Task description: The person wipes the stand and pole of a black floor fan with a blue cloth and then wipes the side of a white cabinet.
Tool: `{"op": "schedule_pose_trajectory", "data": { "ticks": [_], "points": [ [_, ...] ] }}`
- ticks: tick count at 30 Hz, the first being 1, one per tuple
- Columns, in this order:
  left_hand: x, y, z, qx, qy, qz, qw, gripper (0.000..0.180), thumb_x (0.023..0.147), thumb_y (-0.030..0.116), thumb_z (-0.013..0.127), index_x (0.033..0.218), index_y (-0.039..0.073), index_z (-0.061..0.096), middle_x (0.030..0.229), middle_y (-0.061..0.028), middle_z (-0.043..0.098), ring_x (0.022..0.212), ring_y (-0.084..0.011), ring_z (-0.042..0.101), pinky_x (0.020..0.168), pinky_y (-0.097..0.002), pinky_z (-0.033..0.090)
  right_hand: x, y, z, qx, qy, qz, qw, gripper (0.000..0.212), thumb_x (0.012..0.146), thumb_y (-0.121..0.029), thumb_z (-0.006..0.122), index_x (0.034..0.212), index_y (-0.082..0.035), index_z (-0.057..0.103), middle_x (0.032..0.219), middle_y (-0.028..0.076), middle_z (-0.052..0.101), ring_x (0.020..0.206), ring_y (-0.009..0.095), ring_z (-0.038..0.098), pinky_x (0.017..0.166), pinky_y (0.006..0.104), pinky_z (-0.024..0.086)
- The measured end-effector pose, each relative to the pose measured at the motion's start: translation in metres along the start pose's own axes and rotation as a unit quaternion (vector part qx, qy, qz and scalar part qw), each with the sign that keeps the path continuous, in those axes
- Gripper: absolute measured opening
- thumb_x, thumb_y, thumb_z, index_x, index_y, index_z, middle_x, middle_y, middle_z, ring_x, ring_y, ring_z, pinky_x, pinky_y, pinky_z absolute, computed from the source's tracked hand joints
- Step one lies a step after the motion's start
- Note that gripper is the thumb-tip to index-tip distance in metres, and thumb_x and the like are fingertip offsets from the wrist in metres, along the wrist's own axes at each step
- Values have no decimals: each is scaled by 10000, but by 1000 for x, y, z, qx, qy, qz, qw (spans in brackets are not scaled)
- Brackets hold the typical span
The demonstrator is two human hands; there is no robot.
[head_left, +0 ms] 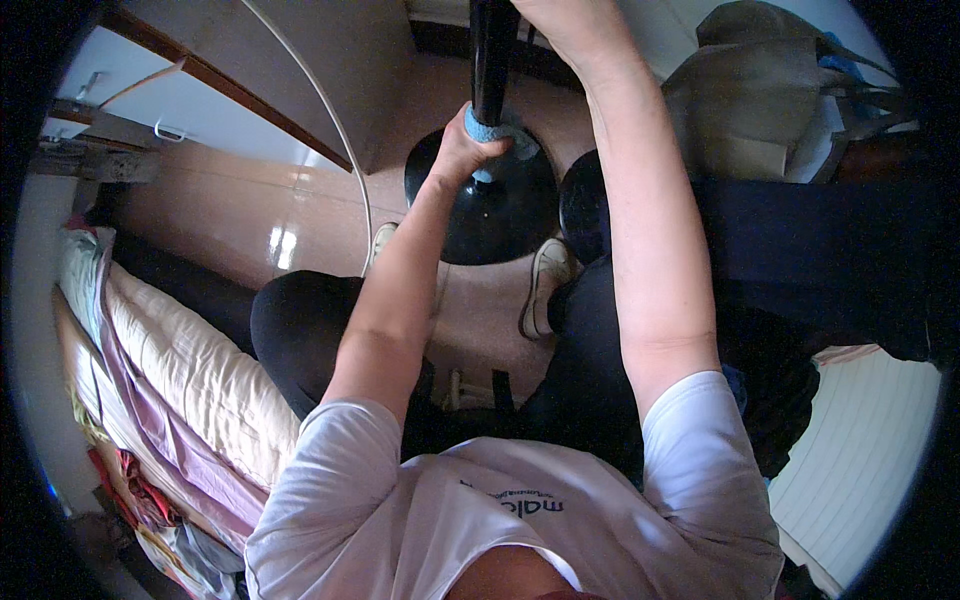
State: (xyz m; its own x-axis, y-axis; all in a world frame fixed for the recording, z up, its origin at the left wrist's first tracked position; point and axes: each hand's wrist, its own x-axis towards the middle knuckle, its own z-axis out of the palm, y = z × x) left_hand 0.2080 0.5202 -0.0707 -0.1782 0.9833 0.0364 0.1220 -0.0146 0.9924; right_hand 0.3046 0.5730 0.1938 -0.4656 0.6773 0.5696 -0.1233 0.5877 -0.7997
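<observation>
A black upright pole (490,55) rises from a glossy round black base (480,225) on the floor, in front of my feet. My left hand (462,152) is closed round the lower part of the pole, with a light blue cloth (486,127) between palm and pole. Some of the cloth hangs down below the hand toward the base. My right arm reaches forward, and my right hand (560,18) is cut off at the upper edge, close to the pole's upper part. Its fingers are out of sight, so what it touches cannot be told.
A white cable (335,120) curves down left of the pole. Left stands a cabinet with pale doors (225,110); nearer lies folded bedding (190,350). A grey-green bag (735,85) stands at the far right. Right of the base is a dark rounded object (583,205), beside my sneaker (547,283).
</observation>
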Motion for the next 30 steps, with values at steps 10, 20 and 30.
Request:
{"op": "schedule_pose_trajectory", "data": {
  "ticks": [10, 20, 30],
  "points": [
    [-12, -87, 20, 58, 120, -40, 990, 704, 561, 198, 830, 1182, 92, 516, 1015, -163, 636, 996, -323, 612, 856, -386, 479, 5, -7, 11, -21, 63, 21, 998, 217, 812, -161, 651, 879, 19, 551, 727, 41, 588, 668, 129, 588, 610, 275, 471],
    [-17, 94, 25, 67, 258, 155, 951, 686, 662, 187, 776, 1236, 17, 441, 1124, -188, 504, 1056, -368, 469, 919, -435, 386, -4, 0, 11, 15, 88, 40, 995, 231, 826, -187, 659, 872, 5, 541, 728, 34, 590, 672, 128, 597, 612, 274, 477],
    [-26, -48, 10, 235, 68, 38, 969, 678, 655, 120, 764, 1241, 66, 426, 1122, -209, 545, 1043, -423, 494, 887, -480, 425, 4, 16, 1, -21, 48, -53, 997, 324, 797, -273, 689, 879, 24, 591, 777, 111, 647, 702, 192, 629, 658, 341, 500]
  ]
}}
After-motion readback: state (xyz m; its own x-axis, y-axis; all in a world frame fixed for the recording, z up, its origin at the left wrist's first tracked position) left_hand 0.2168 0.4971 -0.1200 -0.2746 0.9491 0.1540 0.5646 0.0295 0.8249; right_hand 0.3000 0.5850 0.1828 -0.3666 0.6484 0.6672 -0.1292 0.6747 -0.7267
